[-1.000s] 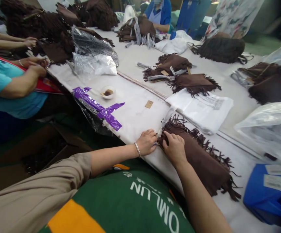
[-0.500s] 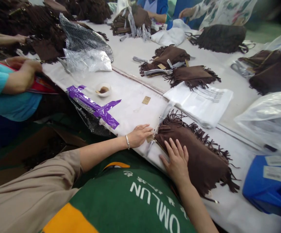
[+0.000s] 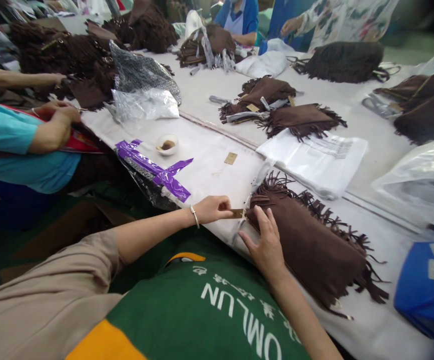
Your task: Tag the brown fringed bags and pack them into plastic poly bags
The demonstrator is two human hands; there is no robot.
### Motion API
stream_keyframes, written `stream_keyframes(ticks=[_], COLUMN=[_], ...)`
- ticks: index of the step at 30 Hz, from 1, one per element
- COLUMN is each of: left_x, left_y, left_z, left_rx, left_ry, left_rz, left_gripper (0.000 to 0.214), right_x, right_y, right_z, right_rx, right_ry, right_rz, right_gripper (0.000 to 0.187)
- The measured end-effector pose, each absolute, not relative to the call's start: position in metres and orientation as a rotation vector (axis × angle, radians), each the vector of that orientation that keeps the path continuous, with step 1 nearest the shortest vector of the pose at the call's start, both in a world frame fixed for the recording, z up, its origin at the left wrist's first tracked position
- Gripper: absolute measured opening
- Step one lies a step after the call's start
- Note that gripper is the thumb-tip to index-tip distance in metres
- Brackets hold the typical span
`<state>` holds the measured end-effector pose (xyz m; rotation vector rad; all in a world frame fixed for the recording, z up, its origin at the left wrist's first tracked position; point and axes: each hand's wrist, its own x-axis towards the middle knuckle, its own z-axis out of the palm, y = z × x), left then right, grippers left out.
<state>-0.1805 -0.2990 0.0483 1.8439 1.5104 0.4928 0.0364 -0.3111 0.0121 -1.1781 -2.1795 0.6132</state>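
A brown fringed bag [image 3: 314, 245] lies flat in front of me on the white table, its fringe on the far side. My left hand [image 3: 213, 209] pinches a small tan hang tag [image 3: 236, 214] beside the bag's left end. Close to that end, my right hand [image 3: 266, 242] has its thumb and fingers apart, the fingertips at the bag's near edge by the tag. A plastic-wrapped strap [image 3: 260, 175] runs along the bag's left end. Another tan tag [image 3: 231, 158] lies loose on the table.
Purple tape [image 3: 164, 175] marks the table's near edge, with a small bowl [image 3: 167, 145] behind it. White plastic bags [image 3: 314, 162] lie beyond the brown bag; a blue object [image 3: 423, 290] stands right. More fringed bags [image 3: 299, 120] lie farther back. A co-worker in turquoise [image 3: 17, 135] is at left.
My left hand has closed from spread fingers into a pinch on the hang tag. My right hand has shifted left, off the bag's middle towards the tag. The view has swung slightly left.
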Motion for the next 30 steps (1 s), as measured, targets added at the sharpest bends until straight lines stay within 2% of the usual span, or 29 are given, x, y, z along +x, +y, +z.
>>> stream_keyframes(ticks=[5, 8, 11, 14, 17, 19, 21, 24, 27, 30], left_x=[-0.147, -0.136, -0.139, -0.144, -0.142, -0.14, -0.14, -0.144, -0.146, -0.149], left_y=[-0.318, -0.31, -0.301, -0.303, -0.31, -0.31, -0.303, -0.289, -0.283, -0.291], left_z=[0.063, 0.07, 0.067, 0.054, 0.04, 0.035, 0.037, 0.048, 0.056, 0.053], left_rx=[1.655, 1.694, 1.653, 1.718, 1.829, 1.809, 1.728, 1.461, 1.254, 1.367], left_ry=[1.405, 1.364, 1.391, 1.593, 1.742, 1.762, 1.725, 1.581, 1.337, 1.288], left_rz=[0.812, 0.888, 0.892, 0.632, 0.243, 0.136, 0.129, 0.198, 0.296, 0.306], left_gripper=[0.013, 0.02, 0.033, 0.036, 0.031, 0.023, 0.017, 0.023, 0.03, 0.034], right_x=[0.033, 0.037, 0.049, 0.064, 0.077, 0.081, 0.079, 0.065, 0.047, 0.045], right_y=[-0.307, -0.302, -0.3, -0.306, -0.32, -0.33, -0.337, -0.342, -0.342, -0.344], right_z=[0.025, 0.034, 0.034, 0.024, 0.01, 0.002, -0.004, -0.008, -0.008, -0.002], right_rx=[-1.134, -1.175, -1.151, -1.035, -0.978, -0.991, -1.002, -0.964, -0.722, -0.484], right_ry=[-1.971, -1.837, -1.831, -1.915, -2.048, -2.112, -2.147, -2.153, -2.241, -2.324], right_rz=[0.906, 1.07, 1.043, 0.919, 0.839, 0.878, 0.97, 1.065, 1.123, 1.175], right_gripper=[0.069, 0.046, 0.02, 0.007, 0.013, 0.021, 0.026, 0.027, 0.034, 0.045])
